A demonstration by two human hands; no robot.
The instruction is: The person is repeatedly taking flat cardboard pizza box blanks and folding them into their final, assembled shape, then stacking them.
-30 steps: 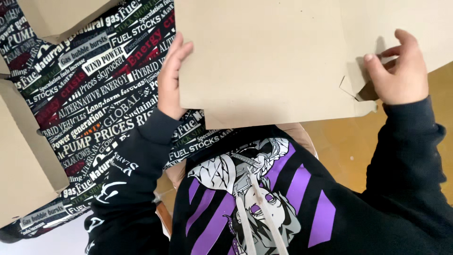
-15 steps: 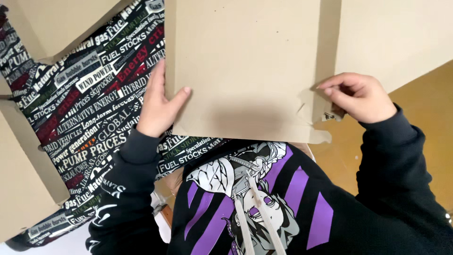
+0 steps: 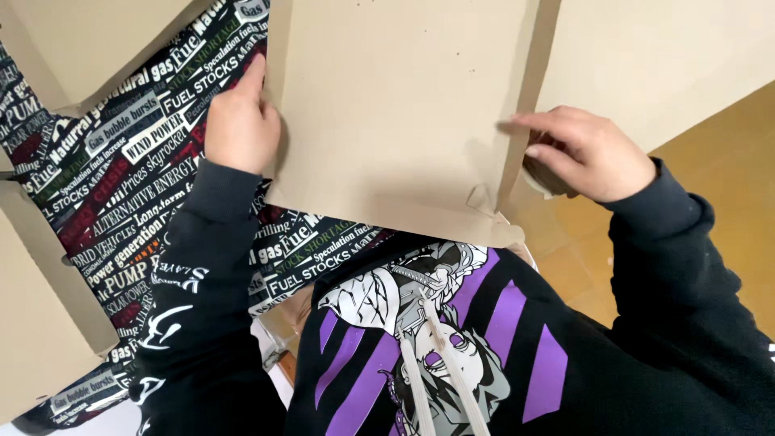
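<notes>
At 12 o'clock the cardboard panel (image 3: 395, 113) has swung more upright; my left hand (image 3: 240, 125) grips its left edge, right hand (image 3: 589, 153) fingers now pinching the corner tab (image 3: 484, 198) fold.

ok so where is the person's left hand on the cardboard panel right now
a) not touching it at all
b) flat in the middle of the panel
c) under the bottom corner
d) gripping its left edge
d: the left hand is curled around the left edge of the plain cardboard panel, beside the black printed surface, while the right hand is at the panel's right edge.
</notes>
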